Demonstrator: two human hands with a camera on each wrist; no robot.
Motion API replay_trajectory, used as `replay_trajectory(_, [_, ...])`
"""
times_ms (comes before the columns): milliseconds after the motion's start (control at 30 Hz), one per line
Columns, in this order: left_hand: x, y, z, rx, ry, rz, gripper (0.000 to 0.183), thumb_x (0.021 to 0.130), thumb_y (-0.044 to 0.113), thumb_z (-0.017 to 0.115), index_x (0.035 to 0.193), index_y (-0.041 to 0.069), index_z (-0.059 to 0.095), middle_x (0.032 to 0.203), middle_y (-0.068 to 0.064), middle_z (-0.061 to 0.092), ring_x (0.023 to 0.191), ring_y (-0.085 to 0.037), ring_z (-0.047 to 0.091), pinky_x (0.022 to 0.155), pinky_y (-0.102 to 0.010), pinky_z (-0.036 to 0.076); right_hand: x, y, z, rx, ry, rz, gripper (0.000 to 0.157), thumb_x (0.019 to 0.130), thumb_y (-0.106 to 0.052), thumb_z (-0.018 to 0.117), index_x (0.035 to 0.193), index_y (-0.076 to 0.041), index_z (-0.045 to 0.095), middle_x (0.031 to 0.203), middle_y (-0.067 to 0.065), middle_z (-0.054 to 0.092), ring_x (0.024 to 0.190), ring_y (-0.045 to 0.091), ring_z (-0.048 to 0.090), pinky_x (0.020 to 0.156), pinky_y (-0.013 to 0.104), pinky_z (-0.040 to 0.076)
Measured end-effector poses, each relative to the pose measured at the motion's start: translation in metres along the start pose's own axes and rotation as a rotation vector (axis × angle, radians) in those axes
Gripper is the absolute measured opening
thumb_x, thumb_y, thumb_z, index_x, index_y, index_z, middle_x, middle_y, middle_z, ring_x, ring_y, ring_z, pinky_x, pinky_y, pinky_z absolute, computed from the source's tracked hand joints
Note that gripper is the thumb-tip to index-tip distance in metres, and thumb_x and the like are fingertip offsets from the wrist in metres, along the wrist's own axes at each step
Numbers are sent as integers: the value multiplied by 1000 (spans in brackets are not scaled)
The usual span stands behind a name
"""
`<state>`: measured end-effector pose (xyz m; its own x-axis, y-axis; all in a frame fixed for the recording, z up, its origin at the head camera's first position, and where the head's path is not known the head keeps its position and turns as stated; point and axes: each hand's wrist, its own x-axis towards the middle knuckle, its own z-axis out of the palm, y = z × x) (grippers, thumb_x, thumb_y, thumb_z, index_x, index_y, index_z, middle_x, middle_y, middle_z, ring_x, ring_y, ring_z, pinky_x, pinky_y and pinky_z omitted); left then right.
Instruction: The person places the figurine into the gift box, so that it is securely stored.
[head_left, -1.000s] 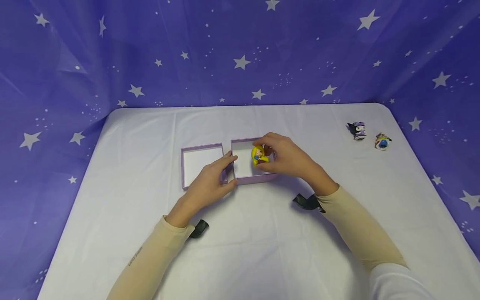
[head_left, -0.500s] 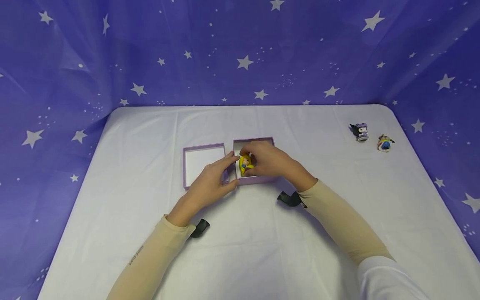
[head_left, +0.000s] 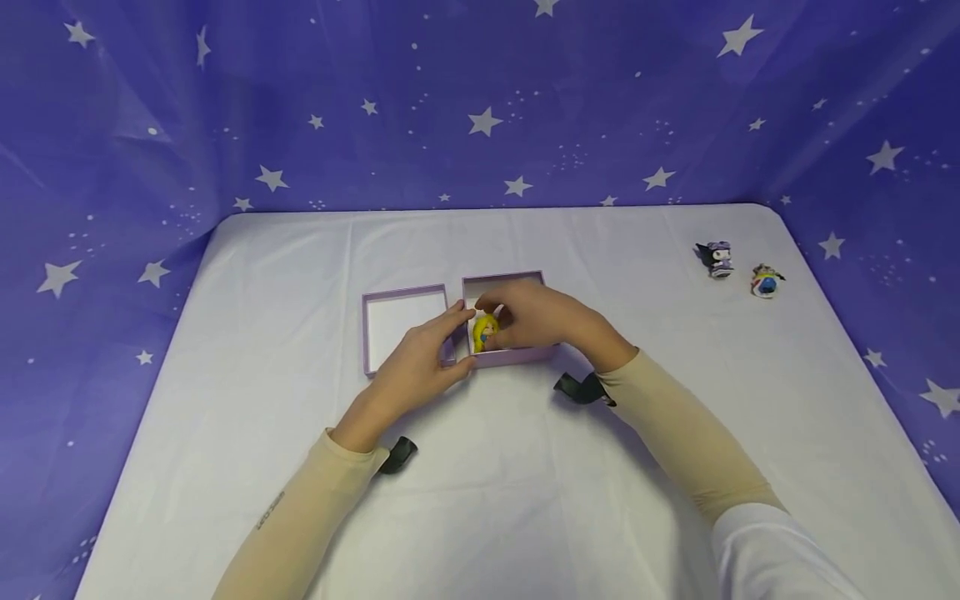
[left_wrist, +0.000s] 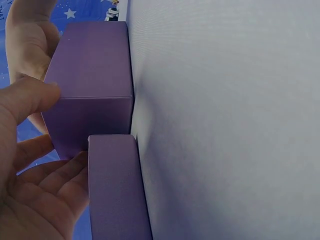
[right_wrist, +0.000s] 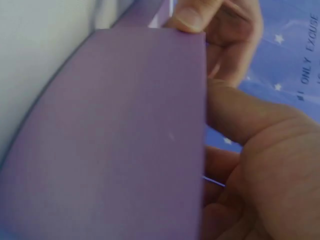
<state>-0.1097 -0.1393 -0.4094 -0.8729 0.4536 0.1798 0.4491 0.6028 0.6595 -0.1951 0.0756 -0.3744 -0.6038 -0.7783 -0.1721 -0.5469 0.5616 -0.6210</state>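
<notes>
The step in hand appears to be seating the small figure with long yellow hair and a blue detail (head_left: pixel 481 337) inside the deep purple rectangular box with a white lining (head_left: pixel 510 358). The figure is at the left end of the box, within its walls, and looks upright or slightly leaned; its base is hidden. The right hand (head_left: pixel 536 317) enters from the right and holds the figure between thumb and bent fingers. The left hand (head_left: pixel 412 358) braces the box: thumb at the near left corner, straight fingers spread along the left wall, thumb and forefinger wide apart.

The next move calls, in judgement, for settling the base on the box floor, then relaxing the right fingers and lifting them without tipping the figure. The left hand should keep the box from sliding.

Obstructions: the right hand covers much of the box interior, and the left wall leaves little side clearance. The shallow purple square tray with a white interior (head_left: pixel 390 325) lies just left of the box, partly under the left hand in view; contact cannot be told.

Clear of the work, at the far right of the white cloth (head_left: pixel 487 500), are a black-and-purple figure (head_left: pixel 720 258) and a multicoloured figure with a blue centre (head_left: pixel 765 284)
</notes>
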Motion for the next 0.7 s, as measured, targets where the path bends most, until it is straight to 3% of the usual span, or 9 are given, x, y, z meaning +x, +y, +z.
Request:
replay_trajectory(133, [0,-1,0,2,1,-1,64,87,21,74,143,5,47,151,-17,38,133,-28,43,110,-39,36,-18,8,-13,91,101,-7,46,87,-25,73,125,-2,62,121,11,65,106,23,64,93,37,52])
replay_trajectory(333, [1,-1,1,-1,1,-1,64,87,20,75,143,5,47,151,-17,38,133,-27,43,110,-38,36,-61,46,-46,257,435,46,35,89,-9,70,123,-2,64,120,14,65,109,26,63,95,36,51])
replay_trajectory(467, [0,-1,1,2,0,-5,64,87,19,74,143,4,47,150,-17,39,134,-27,43,110,-37,35,-94,83,-67,292,663,166,43,86,7,59,128,0,60,126,18,61,114,28,60,95,34,50])
replay_trajectory(600, [-1,-1,1,1,2,-2,65,86,19,74,143,4,46,150,-18,39,134,-28,43,110,-38,35,-125,123,-83,260,847,320,52,84,9,55,135,0,55,134,18,56,123,27,54,101,33,46])
replay_trajectory(700, [-1,-1,1,2,6,-1,65,86,19,74,143,4,46,150,-18,39,133,-27,44,110,-38,36,-146,148,-91,198,887,487,60,84,2,57,143,-8,49,146,12,47,131,29,47,104,39,43])
